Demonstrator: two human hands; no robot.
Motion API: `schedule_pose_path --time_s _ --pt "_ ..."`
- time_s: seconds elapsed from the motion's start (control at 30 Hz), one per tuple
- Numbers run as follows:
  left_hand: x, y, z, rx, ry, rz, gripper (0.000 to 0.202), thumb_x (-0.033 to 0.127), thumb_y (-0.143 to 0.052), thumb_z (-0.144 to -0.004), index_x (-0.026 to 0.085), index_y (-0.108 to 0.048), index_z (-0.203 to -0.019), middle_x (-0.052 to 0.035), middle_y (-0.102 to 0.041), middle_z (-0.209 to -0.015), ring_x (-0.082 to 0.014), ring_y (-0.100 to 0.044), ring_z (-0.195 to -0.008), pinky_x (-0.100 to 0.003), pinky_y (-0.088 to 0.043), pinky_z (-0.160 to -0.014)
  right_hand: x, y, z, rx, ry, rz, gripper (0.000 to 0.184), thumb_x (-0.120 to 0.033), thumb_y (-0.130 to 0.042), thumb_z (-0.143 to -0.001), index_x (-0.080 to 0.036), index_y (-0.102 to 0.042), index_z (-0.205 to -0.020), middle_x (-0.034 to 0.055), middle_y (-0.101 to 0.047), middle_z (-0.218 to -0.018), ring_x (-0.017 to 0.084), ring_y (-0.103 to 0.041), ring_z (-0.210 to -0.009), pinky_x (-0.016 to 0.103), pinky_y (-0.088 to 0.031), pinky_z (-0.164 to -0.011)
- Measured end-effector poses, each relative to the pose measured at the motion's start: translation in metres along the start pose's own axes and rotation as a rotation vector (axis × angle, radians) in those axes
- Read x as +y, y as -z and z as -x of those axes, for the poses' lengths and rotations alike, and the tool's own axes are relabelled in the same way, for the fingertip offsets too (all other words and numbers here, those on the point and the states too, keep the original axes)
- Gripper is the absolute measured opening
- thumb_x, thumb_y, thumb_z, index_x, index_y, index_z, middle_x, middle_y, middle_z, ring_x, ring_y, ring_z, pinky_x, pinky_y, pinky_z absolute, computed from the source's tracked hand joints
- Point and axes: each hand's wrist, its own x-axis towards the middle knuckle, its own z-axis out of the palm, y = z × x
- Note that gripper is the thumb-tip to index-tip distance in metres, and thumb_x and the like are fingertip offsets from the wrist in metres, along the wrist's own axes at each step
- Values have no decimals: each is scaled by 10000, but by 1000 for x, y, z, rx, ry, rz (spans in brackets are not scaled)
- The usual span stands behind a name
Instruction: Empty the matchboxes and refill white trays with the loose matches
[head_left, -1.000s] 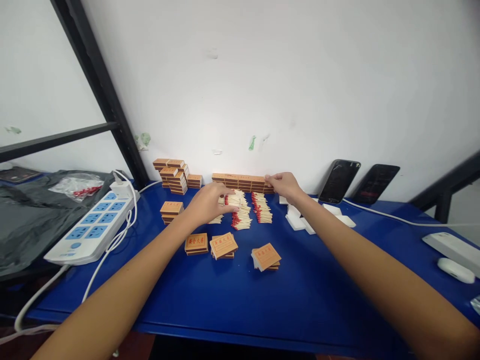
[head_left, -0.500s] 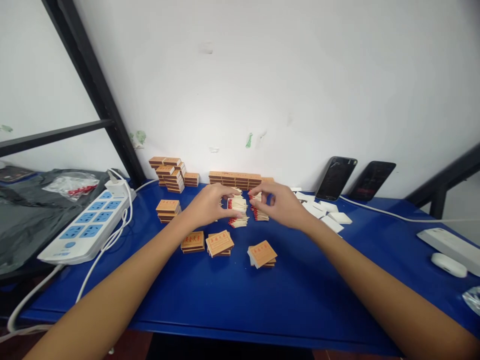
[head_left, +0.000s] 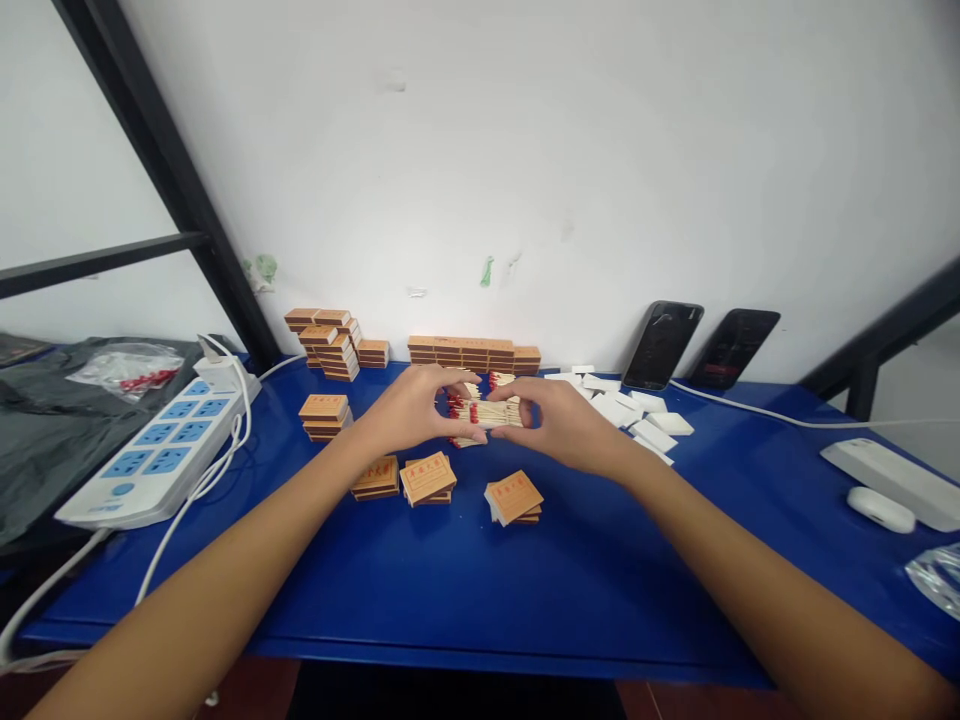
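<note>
Matches with red heads lie in piles at the middle of the blue table. My left hand is curled with thumb and fingers around a small white-edged matchbox tray, which is partly covered by matches. Just to its right, my right hand is closed on a bunch of matches, their red heads pointing left over the tray. Loose matches stick out below my left fingers. Nearer to me lie stacked orange matchboxes and another small stack.
More matchboxes are stacked along the wall and at the back left. White card pieces lie right of my right hand. Two phones lean on the wall. A power strip with cables sits at left.
My right hand has gathered a bunch of matches from the right pile and moved left with it, up to the tray at my left hand. The view has shifted slightly.
</note>
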Motion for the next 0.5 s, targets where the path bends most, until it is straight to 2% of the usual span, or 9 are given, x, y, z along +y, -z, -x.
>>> schedule_pose_path --time_s 0.1,0.2,0.37,0.5 --pt "-3 4 0 39 12 -70 624 505 -920 -771 230 -743 -1302 -68 -815 -1102 -260 -752 -1008 -382 -560 -899 16 14 19 -119 -92 -28 341 -392 -810 -830 -233 -772 -1130 -15 -623 -711 181 -564 -641 309 -418 -624" --pt "-6 7 0 56 20 -104 523 514 -896 -799 244 -765 -1228 -49 -819 -1061 -252 -750 -1003 -383 -557 -899 34 21 32 -219 -128 -28 351 -469 -826 -813 -240 -781 -1075 10 -643 -767 197 -581 -670 322 -437 -625" --pt "-9 6 0 58 -10 -130 402 534 -862 -828 233 -795 -1086 -48 -823 -1026 -236 -759 -960 -357 -553 -863 46 16 34 -274 -131 -12 381 -523 -810 -842 -252 -795 -1110 32 -666 -870 195 -580 -702 344 -457 -662" --pt "-12 4 0 51 -6 -151 356 556 -813 -862 239 -811 -1024 -54 -826 -1018 -232 -761 -948 -348 -560 -839 46 15 33 -276 -68 -40 376 -552 -736 -920 -270 -809 -1158 57 -695 -992 186 -581 -732 348 -471 -684"
